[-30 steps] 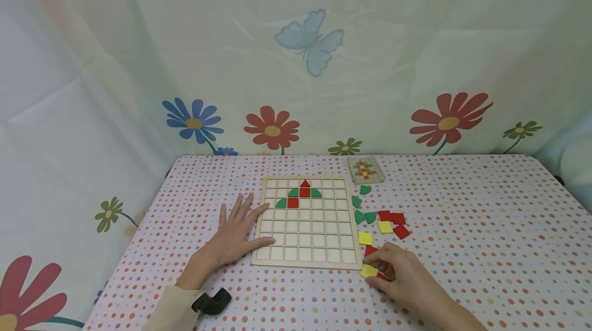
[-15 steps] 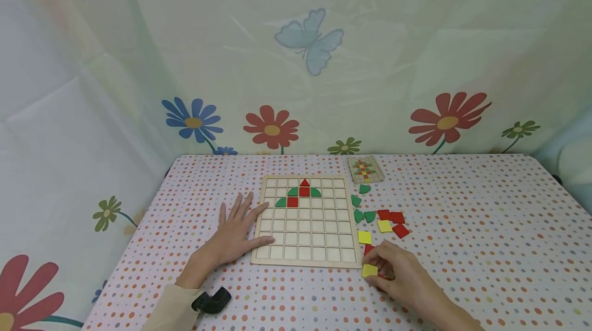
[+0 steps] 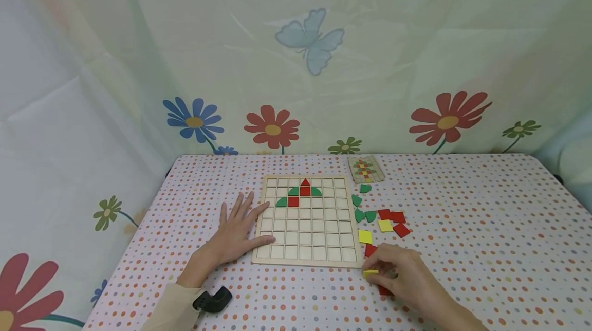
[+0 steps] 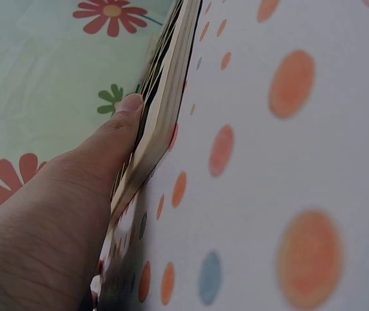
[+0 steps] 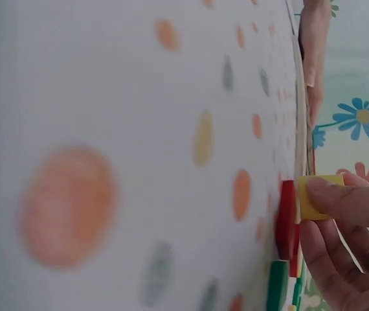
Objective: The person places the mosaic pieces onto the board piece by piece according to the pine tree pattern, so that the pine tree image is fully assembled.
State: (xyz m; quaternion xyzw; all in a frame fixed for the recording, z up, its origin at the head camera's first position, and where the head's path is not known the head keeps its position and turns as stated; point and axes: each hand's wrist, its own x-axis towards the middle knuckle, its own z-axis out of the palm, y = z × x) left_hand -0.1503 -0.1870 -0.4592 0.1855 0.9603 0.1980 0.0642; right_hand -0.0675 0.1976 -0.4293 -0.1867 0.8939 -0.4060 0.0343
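My right hand (image 3: 402, 274) pinches a yellow square tile (image 5: 309, 210) between thumb and fingers, just off the lower right corner of a wooden grid board (image 3: 312, 260). In the head view the yellow tile shows as a thin tilted strip. One red tile (image 3: 385, 291) lies partly under this hand, and another red tile (image 3: 370, 250) pokes out beyond the fingers. My left hand (image 3: 233, 236) rests on the board's left edge, fingers spread and thumb on the rim. Red tiles (image 3: 293, 201) and green quarter-round pieces (image 3: 316, 192) sit in the board's upper cells, below a red triangle (image 3: 305, 183).
Right of the board lie loose green pieces (image 3: 365, 188), several red tiles (image 3: 401, 230) and yellow tiles (image 3: 365, 237). A small pattern card (image 3: 366, 169) with a tree design lies at the back. Behind the dotted tablecloth (image 3: 485, 249) hangs a flowered backdrop (image 3: 379, 63).
The yellow tile, lying flatter a second ago, is now tipped up in my right fingers. More of the red tile beneath that hand shows. My left hand has stayed on the board.
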